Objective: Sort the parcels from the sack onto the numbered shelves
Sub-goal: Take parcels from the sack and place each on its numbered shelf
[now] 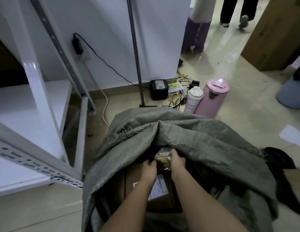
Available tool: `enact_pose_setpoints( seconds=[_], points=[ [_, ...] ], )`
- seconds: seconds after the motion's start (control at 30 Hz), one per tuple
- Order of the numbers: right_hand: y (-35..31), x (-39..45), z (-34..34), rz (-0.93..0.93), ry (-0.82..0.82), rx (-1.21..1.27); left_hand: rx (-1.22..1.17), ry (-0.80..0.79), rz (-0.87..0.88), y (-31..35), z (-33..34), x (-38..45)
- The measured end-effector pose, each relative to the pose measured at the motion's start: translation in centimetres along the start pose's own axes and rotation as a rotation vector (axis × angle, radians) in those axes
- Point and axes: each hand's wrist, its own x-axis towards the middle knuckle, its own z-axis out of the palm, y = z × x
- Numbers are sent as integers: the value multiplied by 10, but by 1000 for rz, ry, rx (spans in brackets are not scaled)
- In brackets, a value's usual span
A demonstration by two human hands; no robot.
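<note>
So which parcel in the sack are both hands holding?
The small tan padded parcel, gripped by left hand and right hand; the large cardboard box lies untouched underneath.

No text can be read. A white label (158, 187) on the box (160, 196) just below the grips, a parcel label (165, 150) between them, and a yellow sticker (174, 88) far beyond are all blurred.
</note>
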Motion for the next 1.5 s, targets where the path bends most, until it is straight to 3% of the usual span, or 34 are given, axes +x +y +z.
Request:
enact_pose_setpoints(
  seconds=[0.1,0.17,0.27,0.7,1.23,1.5],
  points=[
    [-17,-58,-25,73,-123,29,-144,-108,-211,33,-11,-59],
    [-25,-93,-40,82,-121,-7,-239,-167,-274,54,-19,-99],
    [-61,-170,-58,84,-116,-45,-334,-193,-328,100,-42,-172],
    [-233,-526,-97,163,-226,-229,-251,-263,-386,275,-170,-443],
    [-200,-703,-98,79,-487,-451,-395,-24,-175,244,-264,-624],
    [-158,-779,-48,-34,-619,-643,-453,140,-129,211,-348,-671]
  ],
)
